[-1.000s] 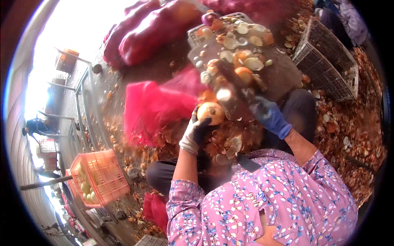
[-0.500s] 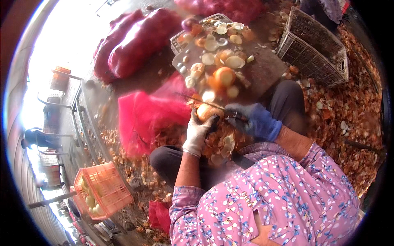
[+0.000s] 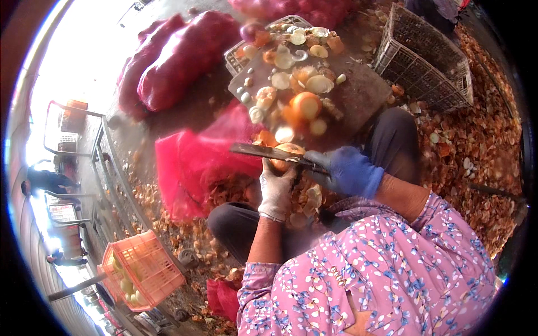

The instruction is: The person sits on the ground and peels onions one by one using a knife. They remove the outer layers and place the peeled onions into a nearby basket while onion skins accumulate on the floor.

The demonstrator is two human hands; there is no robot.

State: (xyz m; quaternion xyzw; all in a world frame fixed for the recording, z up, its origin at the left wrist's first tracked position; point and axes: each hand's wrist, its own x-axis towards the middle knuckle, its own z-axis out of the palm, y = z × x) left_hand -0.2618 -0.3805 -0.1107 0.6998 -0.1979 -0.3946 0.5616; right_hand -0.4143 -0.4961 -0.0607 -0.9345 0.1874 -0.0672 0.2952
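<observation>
My left hand (image 3: 277,187), in a white-and-dark glove, grips an onion (image 3: 290,149) in front of my crossed legs. My right hand (image 3: 350,171), in a blue glove with dark fingers, is closed on a knife (image 3: 255,151), whose wide dark blade lies across the onion and hides part of it. Just beyond is a board (image 3: 361,92) strewn with onion slices (image 3: 318,84) and a peeled-looking orange onion (image 3: 307,105), resting over a plastic crate (image 3: 235,56). A pink mesh sack (image 3: 182,168) lies beside my left hand.
Full red sacks (image 3: 174,64) lie at upper left. An empty-looking grey crate (image 3: 420,61) stands right, on heaped peels (image 3: 471,168). An orange crate (image 3: 145,269) holding pale onions is lower left, beside metal rails (image 3: 106,168). Other people (image 3: 47,180) are at far left; another sits top right.
My right hand has brought the knife leftward onto the onion, its blade now lying across it. My left hand still holds the onion and has shifted slightly. The view has tilted a little.
</observation>
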